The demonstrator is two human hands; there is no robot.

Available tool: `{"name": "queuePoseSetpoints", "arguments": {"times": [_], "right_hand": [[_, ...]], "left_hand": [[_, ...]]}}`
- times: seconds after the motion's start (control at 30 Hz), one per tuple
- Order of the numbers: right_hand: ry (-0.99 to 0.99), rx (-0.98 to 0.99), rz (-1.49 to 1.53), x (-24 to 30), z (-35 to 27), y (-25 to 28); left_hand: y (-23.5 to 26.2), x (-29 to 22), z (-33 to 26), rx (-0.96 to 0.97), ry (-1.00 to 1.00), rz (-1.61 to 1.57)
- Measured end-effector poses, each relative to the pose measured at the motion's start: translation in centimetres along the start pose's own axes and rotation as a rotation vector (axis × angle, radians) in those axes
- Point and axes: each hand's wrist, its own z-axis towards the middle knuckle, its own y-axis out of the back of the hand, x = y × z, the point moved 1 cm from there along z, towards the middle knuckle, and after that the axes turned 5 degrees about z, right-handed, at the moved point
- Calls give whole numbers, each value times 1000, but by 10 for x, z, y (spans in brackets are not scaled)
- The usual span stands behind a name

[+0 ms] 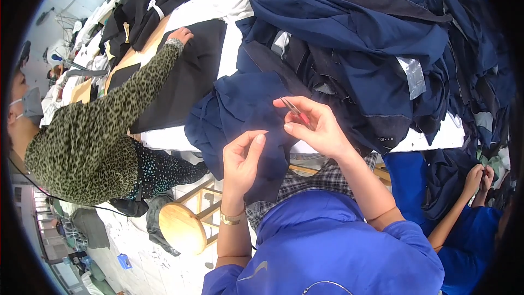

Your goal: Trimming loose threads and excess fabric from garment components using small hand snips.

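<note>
My right hand [322,128] is closed around small thread snips [295,111] with red grips, its metal blades pointing up and to the left. Lower and to the left, my left hand [243,158] is closed, thumb and index finger brought together. Whatever lies between those fingertips is too small to make out. Behind and beneath both hands, a crumpled navy blue garment [248,95] hangs over the front edge of the white table [169,139]. The snips are apart from the cloth below, as far as I can see.
A large heap of navy garments [349,27] covers the table's middle and right. At left, a person [87,147] in a leopard-print top rests a hand on black cloth [194,74]. A wooden stool [183,228] stands nearby. Another person's hands [480,177] hold dark cloth at right.
</note>
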Motion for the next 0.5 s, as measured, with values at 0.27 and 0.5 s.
{"name": "queuePoseSetpoints", "arguments": {"times": [0.27,0.5], "right_hand": [[10,12,1,0,-1,2],[17,-6,18,0,0,2]], "left_hand": [[-2,-4,0,-2,-46,52],[1,-3,0,15,-27,65]]}}
